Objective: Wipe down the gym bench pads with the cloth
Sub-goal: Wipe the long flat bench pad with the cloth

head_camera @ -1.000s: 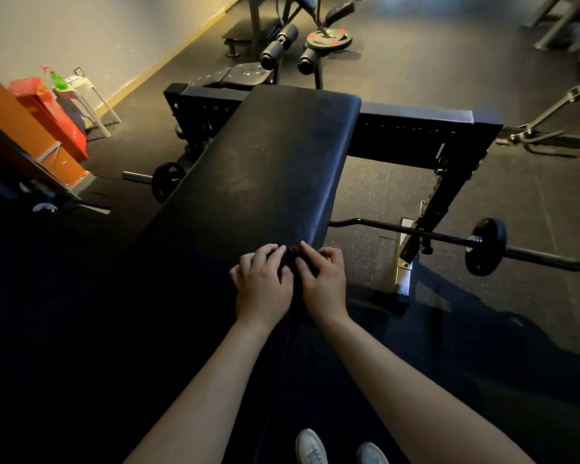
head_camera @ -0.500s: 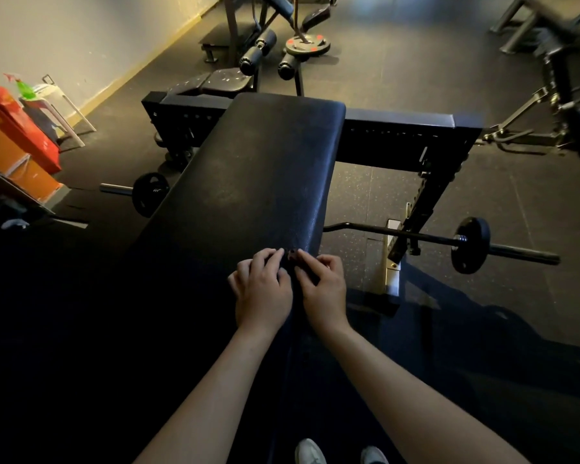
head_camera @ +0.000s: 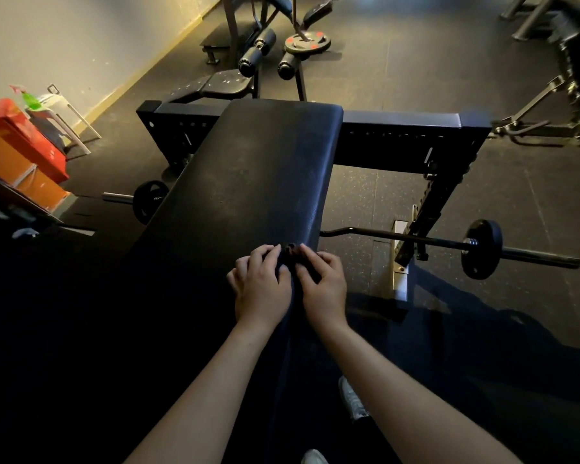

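A long black bench pad [head_camera: 248,182] runs away from me, tilted toward a black rack. My left hand [head_camera: 262,283] and my right hand [head_camera: 322,283] lie side by side on the pad's near part, close to its right edge. The fingers of both hands curl inward. Between their fingertips they pinch a small dark bunched cloth [head_camera: 290,252]. The cloth is nearly the same colour as the pad, so its full extent is hard to make out. The near end of the pad lies in deep shadow.
A black rack crossbeam [head_camera: 399,120] stands behind the pad. A curl bar with plates [head_camera: 479,247] lies on the floor to the right. Its other plate [head_camera: 148,200] shows at the left. Red and orange boxes [head_camera: 21,145] and a white stool [head_camera: 61,112] stand by the left wall. More machines [head_camera: 265,48] fill the back.
My head has tilted, so the view shifted a little. Both hands stay at the same spot on the pad, and the dark bunch between the fingertips shows more plainly now.
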A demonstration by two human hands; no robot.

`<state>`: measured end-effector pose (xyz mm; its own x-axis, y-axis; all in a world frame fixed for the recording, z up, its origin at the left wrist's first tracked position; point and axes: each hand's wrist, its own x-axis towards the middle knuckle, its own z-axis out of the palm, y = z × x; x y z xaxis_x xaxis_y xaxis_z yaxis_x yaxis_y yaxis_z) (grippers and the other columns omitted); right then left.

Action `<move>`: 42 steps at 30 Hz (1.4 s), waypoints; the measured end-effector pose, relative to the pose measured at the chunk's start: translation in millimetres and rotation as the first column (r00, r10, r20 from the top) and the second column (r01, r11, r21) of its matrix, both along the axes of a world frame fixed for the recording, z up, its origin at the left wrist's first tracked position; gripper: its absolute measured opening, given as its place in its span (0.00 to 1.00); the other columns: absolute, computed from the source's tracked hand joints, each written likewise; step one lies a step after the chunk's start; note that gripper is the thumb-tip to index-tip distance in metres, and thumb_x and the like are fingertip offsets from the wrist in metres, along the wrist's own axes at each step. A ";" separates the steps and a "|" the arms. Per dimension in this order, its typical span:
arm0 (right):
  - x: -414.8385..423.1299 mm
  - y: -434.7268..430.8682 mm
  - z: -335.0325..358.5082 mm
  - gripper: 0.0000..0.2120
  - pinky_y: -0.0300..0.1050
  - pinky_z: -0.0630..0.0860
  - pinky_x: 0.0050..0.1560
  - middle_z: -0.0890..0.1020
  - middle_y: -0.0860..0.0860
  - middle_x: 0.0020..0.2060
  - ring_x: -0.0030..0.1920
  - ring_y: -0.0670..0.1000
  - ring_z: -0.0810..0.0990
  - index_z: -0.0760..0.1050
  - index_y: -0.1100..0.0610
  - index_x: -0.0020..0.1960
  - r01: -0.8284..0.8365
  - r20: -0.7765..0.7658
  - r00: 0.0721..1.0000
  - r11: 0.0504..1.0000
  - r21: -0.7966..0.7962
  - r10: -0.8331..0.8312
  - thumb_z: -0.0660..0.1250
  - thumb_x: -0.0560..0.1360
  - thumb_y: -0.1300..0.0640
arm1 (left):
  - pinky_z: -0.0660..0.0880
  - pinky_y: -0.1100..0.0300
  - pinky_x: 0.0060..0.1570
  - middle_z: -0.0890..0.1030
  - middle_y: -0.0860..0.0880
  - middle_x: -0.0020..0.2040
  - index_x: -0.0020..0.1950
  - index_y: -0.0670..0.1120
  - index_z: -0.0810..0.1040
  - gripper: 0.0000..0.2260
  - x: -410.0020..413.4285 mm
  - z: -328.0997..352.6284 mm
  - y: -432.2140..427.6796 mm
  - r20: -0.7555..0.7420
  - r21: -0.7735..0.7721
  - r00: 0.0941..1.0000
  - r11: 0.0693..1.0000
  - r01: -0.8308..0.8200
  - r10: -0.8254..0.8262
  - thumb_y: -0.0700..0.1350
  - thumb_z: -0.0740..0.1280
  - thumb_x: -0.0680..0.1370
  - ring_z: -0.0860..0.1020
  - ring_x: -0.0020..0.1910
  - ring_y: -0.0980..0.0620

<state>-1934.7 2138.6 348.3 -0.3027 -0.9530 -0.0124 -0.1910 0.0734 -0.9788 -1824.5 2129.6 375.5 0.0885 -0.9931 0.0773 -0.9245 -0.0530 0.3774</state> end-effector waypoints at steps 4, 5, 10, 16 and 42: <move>-8.6 -30.8 -6.9 0.17 0.25 0.69 0.54 0.73 0.42 0.54 0.56 0.37 0.74 0.77 0.49 0.67 0.041 0.044 0.998 0.999 0.023 -0.042 0.69 0.79 0.57 | 0.59 0.50 0.68 0.71 0.55 0.71 0.73 0.55 0.72 0.19 -13.1 -0.2 -23.2 0.007 0.007 1.000 1.000 0.001 -0.001 0.52 0.61 0.82 0.65 0.69 0.50; -12.6 -44.7 -7.5 0.16 0.26 0.69 0.55 0.73 0.43 0.54 0.56 0.38 0.74 0.78 0.50 0.67 0.047 0.065 0.997 0.998 0.032 -0.049 0.69 0.79 0.57 | 0.59 0.50 0.68 0.71 0.55 0.71 0.73 0.55 0.72 0.19 -16.1 -0.3 -28.9 0.011 0.006 1.000 1.000 0.001 -0.001 0.52 0.61 0.81 0.64 0.69 0.51; -39.0 -115.3 0.3 0.17 0.32 0.69 0.56 0.73 0.47 0.56 0.56 0.44 0.74 0.77 0.51 0.68 0.022 0.131 0.991 0.996 0.092 -0.034 0.67 0.80 0.55 | 0.58 0.50 0.69 0.71 0.57 0.69 0.74 0.56 0.71 0.19 -30.5 -1.4 -51.4 0.024 -0.007 1.000 1.000 -0.001 0.001 0.52 0.62 0.82 0.64 0.68 0.52; -38.1 -83.9 6.7 0.18 0.30 0.67 0.53 0.74 0.44 0.56 0.54 0.38 0.74 0.75 0.47 0.70 -0.036 0.073 0.997 0.996 0.083 0.030 0.66 0.81 0.53 | 0.56 0.53 0.70 0.73 0.56 0.69 0.72 0.55 0.74 0.17 -32.4 -3.2 -53.9 -0.019 -0.037 1.000 0.999 -0.026 0.025 0.53 0.59 0.83 0.64 0.69 0.54; -54.0 -132.1 5.6 0.17 0.37 0.70 0.61 0.72 0.48 0.55 0.55 0.44 0.73 0.77 0.52 0.67 -0.079 0.006 0.997 0.995 0.061 0.079 0.69 0.79 0.56 | 0.57 0.47 0.72 0.72 0.56 0.71 0.71 0.56 0.74 0.18 -44.1 -7.2 -81.8 0.057 -0.042 0.997 0.998 -0.048 0.050 0.52 0.62 0.81 0.65 0.70 0.51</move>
<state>-1988.7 2006.5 353.9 -0.2265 -0.9713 -0.0720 -0.1951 0.1177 -0.9737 -1868.6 2047.8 368.3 0.1314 -0.9836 0.1236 -0.9416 -0.0848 0.3258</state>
